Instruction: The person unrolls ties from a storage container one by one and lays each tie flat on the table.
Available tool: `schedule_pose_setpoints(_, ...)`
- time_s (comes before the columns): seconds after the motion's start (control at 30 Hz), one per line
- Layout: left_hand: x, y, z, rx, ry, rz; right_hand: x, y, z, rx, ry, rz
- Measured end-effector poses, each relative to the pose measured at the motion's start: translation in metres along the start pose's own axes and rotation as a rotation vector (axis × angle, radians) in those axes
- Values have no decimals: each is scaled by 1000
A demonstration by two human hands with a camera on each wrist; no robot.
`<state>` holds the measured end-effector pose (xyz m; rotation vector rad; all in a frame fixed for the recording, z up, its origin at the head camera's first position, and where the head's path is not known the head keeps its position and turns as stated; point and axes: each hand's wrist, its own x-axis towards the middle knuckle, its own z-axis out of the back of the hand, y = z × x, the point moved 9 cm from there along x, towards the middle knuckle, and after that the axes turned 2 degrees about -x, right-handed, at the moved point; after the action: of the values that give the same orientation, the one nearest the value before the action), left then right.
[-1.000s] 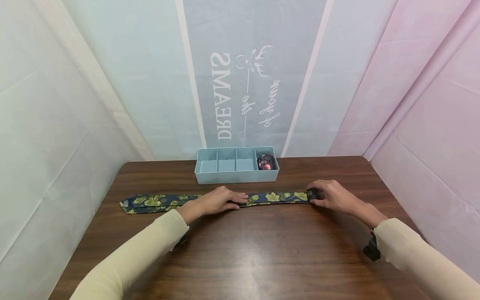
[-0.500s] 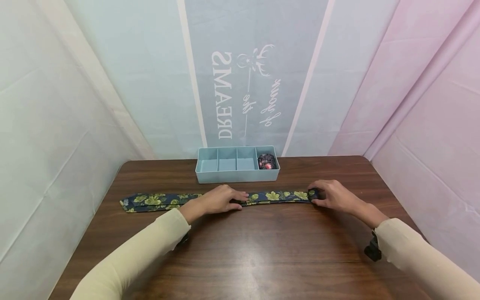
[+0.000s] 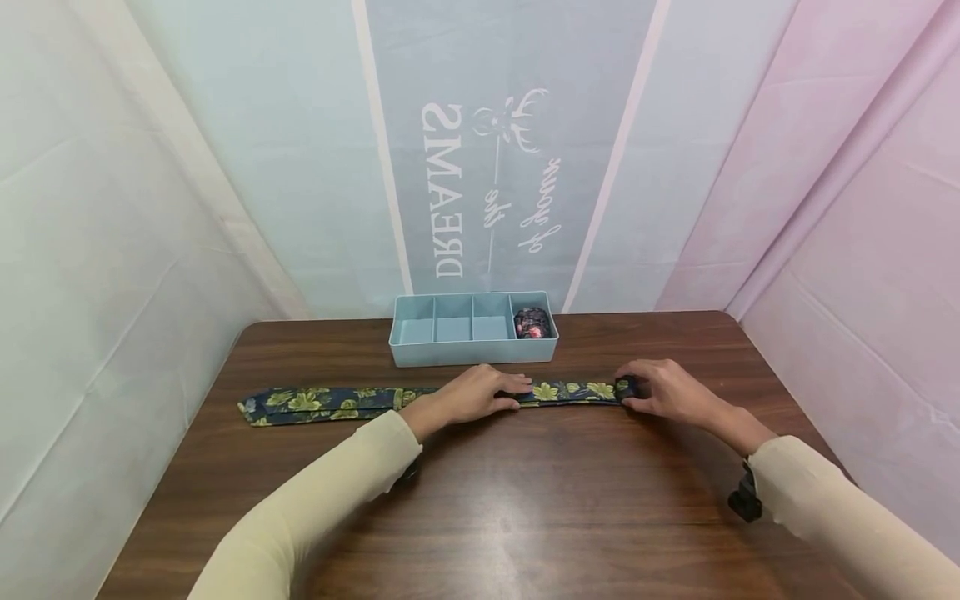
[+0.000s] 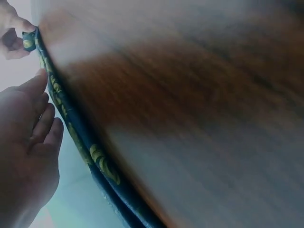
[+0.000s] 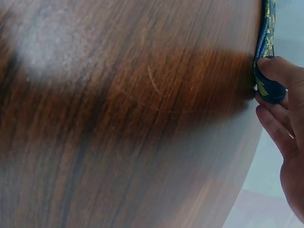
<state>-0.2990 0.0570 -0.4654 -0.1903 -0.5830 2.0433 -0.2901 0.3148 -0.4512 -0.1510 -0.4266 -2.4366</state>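
Observation:
A dark blue necktie [image 3: 307, 403] with yellow-green flowers lies stretched left to right across the table, its wide pointed end at the left. Its right end is turned into a small roll [image 5: 271, 90], which my right hand [image 3: 667, 392] pinches between thumb and fingers. My left hand [image 3: 476, 393] rests on the tie's middle stretch with its fingers extended, covering part of the cloth. In the left wrist view, the fingers of that hand [image 4: 28, 142] lie along the tie's edge, with the rolled end farther off.
Behind the tie stands a light blue box [image 3: 472, 354] with several compartments. A rolled dark floral tie [image 3: 532, 323] sits in its rightmost one. The brown wooden table [image 3: 510, 517] ends at a fabric backdrop [image 3: 337, 208] at the back and sides.
My left hand has slid right along the tie, closer to the right hand, uncovering more of the tie's left part. The right hand stays at the rolled end.

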Motion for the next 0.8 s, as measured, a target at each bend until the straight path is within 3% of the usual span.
schedule_pose_setpoints(0.3, 2, 6, -7, -27, 7, 10, -1, -4, 0, 22, 0, -28)
schedule_pose_setpoints(0.8, 3, 5, -8, -12, 4, 9, -5, -9, 3, -19, 8, -24)
